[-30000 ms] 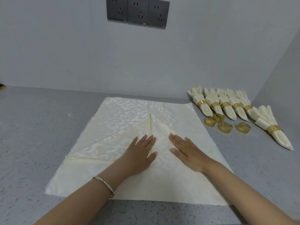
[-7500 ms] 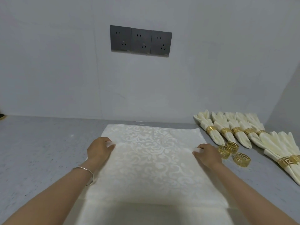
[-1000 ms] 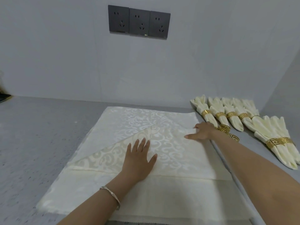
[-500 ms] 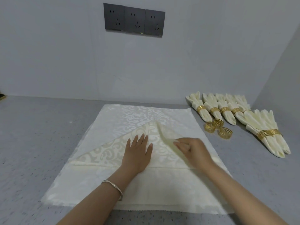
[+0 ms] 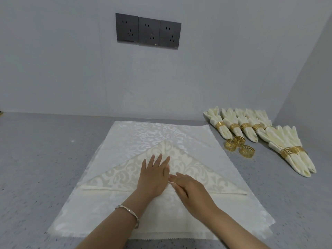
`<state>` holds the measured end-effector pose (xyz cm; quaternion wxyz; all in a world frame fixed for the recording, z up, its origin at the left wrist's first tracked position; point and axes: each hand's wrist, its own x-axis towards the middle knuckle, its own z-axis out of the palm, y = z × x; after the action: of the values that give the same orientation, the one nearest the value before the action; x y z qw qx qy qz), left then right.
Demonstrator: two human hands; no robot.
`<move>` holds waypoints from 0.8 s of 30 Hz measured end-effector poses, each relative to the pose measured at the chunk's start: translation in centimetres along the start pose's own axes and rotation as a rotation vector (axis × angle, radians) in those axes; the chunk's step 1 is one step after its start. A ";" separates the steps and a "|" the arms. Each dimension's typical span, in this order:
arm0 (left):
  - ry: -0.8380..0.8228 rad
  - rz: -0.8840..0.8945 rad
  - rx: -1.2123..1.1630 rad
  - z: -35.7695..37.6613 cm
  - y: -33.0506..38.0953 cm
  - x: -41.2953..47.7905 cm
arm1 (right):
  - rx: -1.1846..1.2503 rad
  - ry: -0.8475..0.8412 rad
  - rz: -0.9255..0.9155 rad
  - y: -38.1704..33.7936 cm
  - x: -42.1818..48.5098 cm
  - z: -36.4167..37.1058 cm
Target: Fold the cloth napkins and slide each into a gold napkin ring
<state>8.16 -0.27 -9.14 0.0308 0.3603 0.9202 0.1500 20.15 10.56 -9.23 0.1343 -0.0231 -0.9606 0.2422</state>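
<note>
Left hand (image 5: 154,177): grip apart, fingers straight and spread, palm flat on the napkin (image 5: 197,169). Right hand (image 5: 191,188): back up, fingertips on the cloth just beside the left thumb; whether its grip pinches a bit of fabric or only presses cannot be told. Napkin: cream, scroll pattern, upper corners turned in to a triangle with its point toward the far edge of the surface (image 5: 45,159), a straight fold running across under both hands. Flat cloth (image 5: 143,133): same fabric, spread beneath, centred and reaching the near edge. Bracelet (image 5: 129,212): thin, silver, on the left wrist. Loose rings (image 5: 239,144): three, gold, clustered right of the cloth. Finished napkins (image 5: 248,128): each in a gold ring, lined up at the far right corner. Sockets (image 5: 148,30): three, dark, on the wall (image 5: 53,60) behind.
</note>
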 end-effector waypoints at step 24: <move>-0.090 0.008 0.114 0.1 -0.4 0.6 | -0.273 -0.168 0.171 5.9 3.7 -2.5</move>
<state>7.50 -0.15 -9.30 0.0510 0.3714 0.9235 0.0808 17.13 17.27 -8.98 0.0281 -0.1027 -0.9869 0.1210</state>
